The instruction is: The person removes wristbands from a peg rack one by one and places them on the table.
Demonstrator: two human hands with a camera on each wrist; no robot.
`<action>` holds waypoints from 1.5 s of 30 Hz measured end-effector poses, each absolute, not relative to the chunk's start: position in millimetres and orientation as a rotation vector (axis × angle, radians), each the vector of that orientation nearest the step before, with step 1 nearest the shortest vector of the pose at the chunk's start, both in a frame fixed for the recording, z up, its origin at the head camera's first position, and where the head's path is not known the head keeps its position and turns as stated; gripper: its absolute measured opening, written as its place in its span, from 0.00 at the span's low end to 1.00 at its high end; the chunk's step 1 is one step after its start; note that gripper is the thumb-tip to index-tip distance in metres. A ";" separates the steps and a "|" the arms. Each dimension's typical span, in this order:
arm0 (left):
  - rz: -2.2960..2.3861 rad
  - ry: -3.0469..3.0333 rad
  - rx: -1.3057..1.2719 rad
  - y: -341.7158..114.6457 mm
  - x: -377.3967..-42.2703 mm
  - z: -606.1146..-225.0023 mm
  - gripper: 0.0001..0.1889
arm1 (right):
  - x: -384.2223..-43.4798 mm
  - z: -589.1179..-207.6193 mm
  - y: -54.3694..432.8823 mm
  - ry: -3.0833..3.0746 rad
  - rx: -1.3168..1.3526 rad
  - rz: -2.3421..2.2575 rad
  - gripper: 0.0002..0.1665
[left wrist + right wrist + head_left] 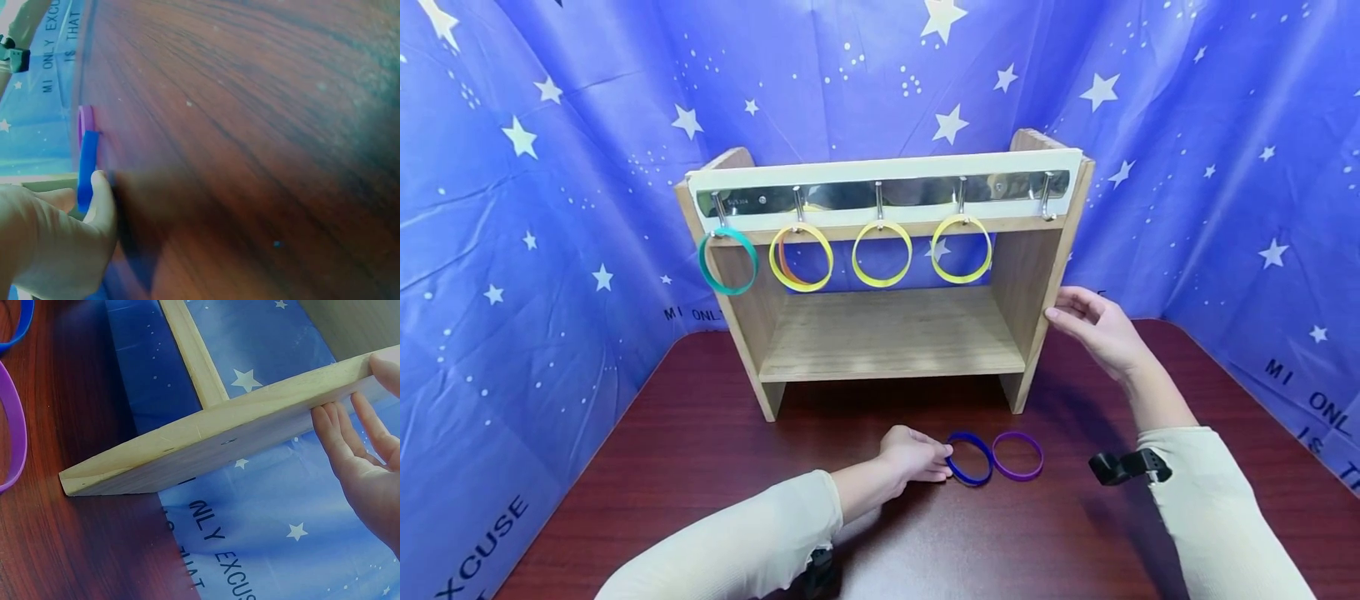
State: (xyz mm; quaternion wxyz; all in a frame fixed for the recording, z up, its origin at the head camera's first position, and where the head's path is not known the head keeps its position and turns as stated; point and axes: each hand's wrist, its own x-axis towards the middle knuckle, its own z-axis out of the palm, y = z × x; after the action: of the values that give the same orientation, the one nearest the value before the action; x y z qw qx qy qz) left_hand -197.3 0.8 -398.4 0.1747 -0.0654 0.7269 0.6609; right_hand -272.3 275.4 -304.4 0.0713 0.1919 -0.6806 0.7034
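My left hand (913,457) is low over the table, its thumb and fingers pinching the left edge of a dark blue wristband (977,481). In the left wrist view, the blue band (89,159) rises from between thumb and finger. Right beside it on the table is a purple wristband (1021,477). My right hand (1101,329) touches the right side panel of a wooden shelf (1030,350). Its thumb (384,370) is at the panel's front edge, and the fingers (334,434) lie extended against the outer face.
A hook rail (917,192) runs along the shelf top. A teal band (736,292), a yellow band (801,287) with an orange one behind, and two more yellow bands hang from it. The rightmost hook (1046,200) is bare. A starry blue curtain (880,75) encloses the table.
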 end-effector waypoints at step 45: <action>1.841 1.980 0.148 -14.8 -215.6 -318.2 0.16 | -270.6 -305.6 275.9 -2.064 0.571 2.090 0.18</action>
State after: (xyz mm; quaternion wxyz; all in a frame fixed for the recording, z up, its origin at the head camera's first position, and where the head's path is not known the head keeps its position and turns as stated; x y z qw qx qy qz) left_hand -215.6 -14.8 -318.2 0.2152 0.0534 0.7142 0.6639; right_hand -270.6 275.9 -305.6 0.0747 0.1902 -0.6878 0.6966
